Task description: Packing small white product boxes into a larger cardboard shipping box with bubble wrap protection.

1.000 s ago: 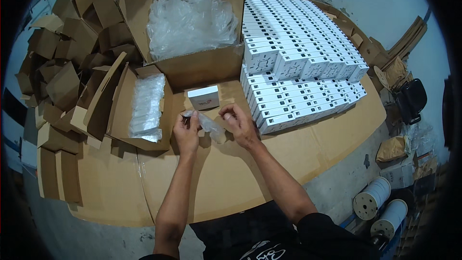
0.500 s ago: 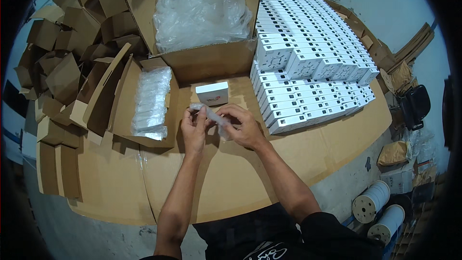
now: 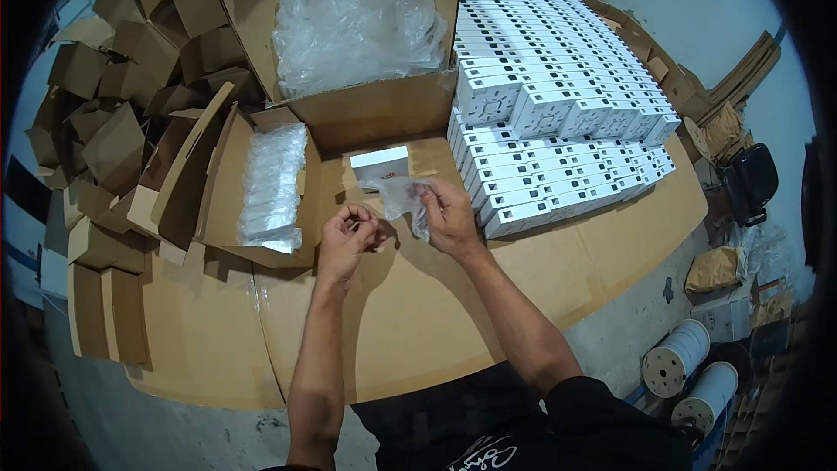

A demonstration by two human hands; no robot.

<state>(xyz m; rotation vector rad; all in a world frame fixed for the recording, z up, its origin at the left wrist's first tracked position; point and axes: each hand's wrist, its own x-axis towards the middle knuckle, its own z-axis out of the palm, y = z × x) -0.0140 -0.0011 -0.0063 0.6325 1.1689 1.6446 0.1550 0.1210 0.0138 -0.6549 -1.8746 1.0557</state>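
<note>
My right hand (image 3: 449,220) pinches a clear plastic bag (image 3: 399,196), which hangs out limp to the left of its fingers. Just below and left of the bag is my left hand (image 3: 349,240), its fingers curled together; what is in them, if anything, is too small to make out. A small white box (image 3: 380,166) stands on the cardboard right behind the bag, its lower front partly covered by it. To the left, an open carton (image 3: 225,201) holds a row of white boxes in clear wrapping (image 3: 272,187).
Behind my hands a large open carton (image 3: 375,105) is heaped with clear plastic bags (image 3: 357,26). Stacked white boxes (image 3: 558,113) fill the right side. Empty brown cartons (image 3: 113,139) pile up at the left. Spools (image 3: 676,358) stand on the floor at the lower right.
My hands have moved apart; the left one has let go of the bag and lowered slightly. The bag now hangs spread out from my right hand alone.
</note>
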